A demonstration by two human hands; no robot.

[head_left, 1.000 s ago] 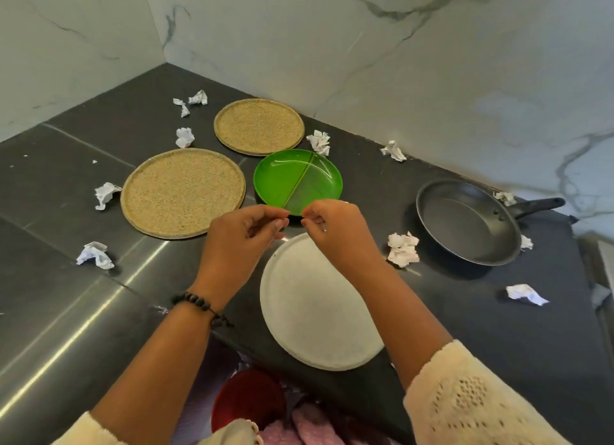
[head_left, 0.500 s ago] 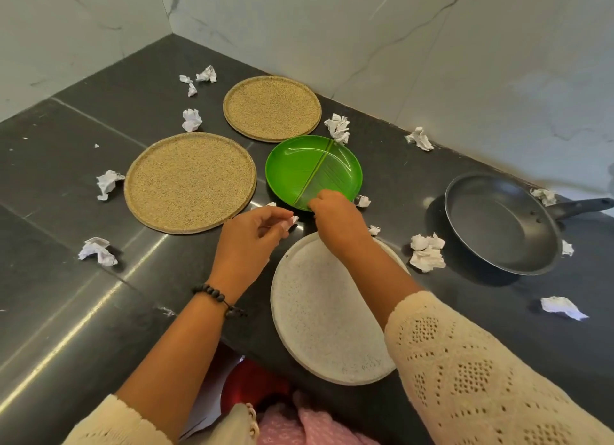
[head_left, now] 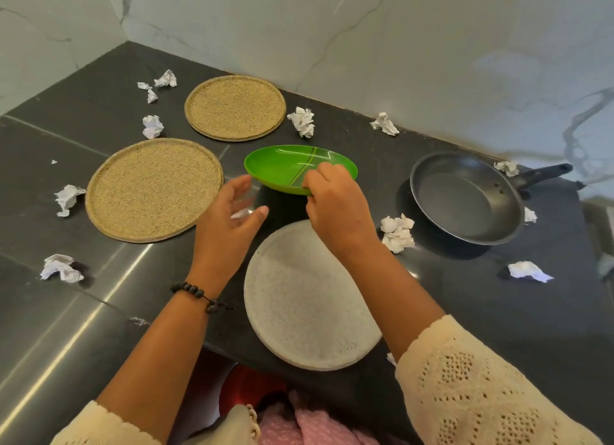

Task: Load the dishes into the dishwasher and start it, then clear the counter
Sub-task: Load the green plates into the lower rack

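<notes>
My right hand (head_left: 335, 205) grips the near rim of a green divided plate (head_left: 282, 167) and holds it tilted, its near edge raised off the dark counter (head_left: 465, 311). My left hand (head_left: 229, 218) hovers open just left of the plate, fingers spread, touching nothing. A white speckled plate (head_left: 305, 311) lies flat in front of me, partly under my right wrist. Two tan speckled plates lie to the left: a large one (head_left: 153, 188) and a smaller one (head_left: 235, 107) farther back. A black frying pan (head_left: 465, 195) sits at the right.
Several crumpled paper balls are scattered over the counter, such as one (head_left: 397, 232) beside the pan, one (head_left: 61, 268) at the near left and one (head_left: 528, 271) at the right. Marble walls close the back and the left corner. A red object (head_left: 246, 388) shows below the counter edge.
My right hand took hold of the green plate's near rim and tipped it up off the counter. My left hand opened and spread beside it.
</notes>
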